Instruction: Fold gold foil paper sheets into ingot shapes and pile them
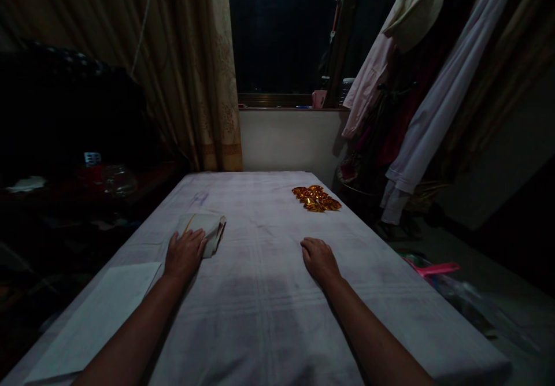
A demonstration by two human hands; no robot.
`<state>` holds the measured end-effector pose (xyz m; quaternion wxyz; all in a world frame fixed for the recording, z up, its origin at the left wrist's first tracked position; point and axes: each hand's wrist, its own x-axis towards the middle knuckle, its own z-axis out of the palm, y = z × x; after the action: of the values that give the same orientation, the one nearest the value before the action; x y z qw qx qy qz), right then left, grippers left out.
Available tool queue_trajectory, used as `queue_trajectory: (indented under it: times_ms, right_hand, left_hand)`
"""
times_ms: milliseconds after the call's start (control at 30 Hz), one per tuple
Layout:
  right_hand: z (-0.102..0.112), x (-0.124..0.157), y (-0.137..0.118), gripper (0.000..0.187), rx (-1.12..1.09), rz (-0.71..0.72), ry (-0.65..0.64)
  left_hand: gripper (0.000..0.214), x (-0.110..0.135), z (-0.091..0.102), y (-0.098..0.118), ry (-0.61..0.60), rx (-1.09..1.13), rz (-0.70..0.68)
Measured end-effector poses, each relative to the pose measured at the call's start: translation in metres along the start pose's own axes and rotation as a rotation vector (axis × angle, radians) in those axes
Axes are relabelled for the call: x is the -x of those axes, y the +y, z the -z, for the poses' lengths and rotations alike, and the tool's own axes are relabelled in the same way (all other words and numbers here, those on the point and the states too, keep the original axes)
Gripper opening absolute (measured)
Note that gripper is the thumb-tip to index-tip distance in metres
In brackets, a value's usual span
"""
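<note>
My left hand (186, 252) lies on a folded pale grey-green cloth (211, 229) with a yellow line along it. Its fingers are stretched flat over the near part of the cloth and do not grip it. Just nearer, a white sheet of paper (97, 316) lies partly under my left forearm. On the right, my right hand (319, 260) rests on the tablecloth, loosely closed with its fingers curled down, and nothing shows in it. Beyond that hand sits a small cluster of shiny gold-orange wrapped packets (318, 200), apart from my fingers.
A pale checked cloth covers the table (260, 316). Clothes (429, 120) hang at the right, and a pink-handled item (437, 268) and clear plastic lie beside the table. A dark side table at left holds a glass jar (120, 181). A pink cup (319, 99) stands on the windowsill.
</note>
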<state>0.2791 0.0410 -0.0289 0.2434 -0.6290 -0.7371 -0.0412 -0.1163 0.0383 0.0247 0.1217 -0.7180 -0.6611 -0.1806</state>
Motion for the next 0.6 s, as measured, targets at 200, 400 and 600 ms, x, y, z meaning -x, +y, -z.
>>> queue_trajectory:
  times_ms: [200,400,600]
  right_hand:
    - [-0.002,0.000,0.002,0.027,-0.057,0.034,0.088]
    - [-0.003,0.001,-0.004,0.038,-0.130,0.097,0.204]
    - [0.016,-0.008,-0.030,0.048,-0.524,0.070,0.157]
  left_hand:
    - [0.040,0.000,0.016,0.015,0.028,0.145,-0.023]
    - [0.054,-0.002,0.023,0.077,-0.211,0.832,-0.003]
    - [0.075,0.000,0.015,0.108,-0.494,1.108,0.061]
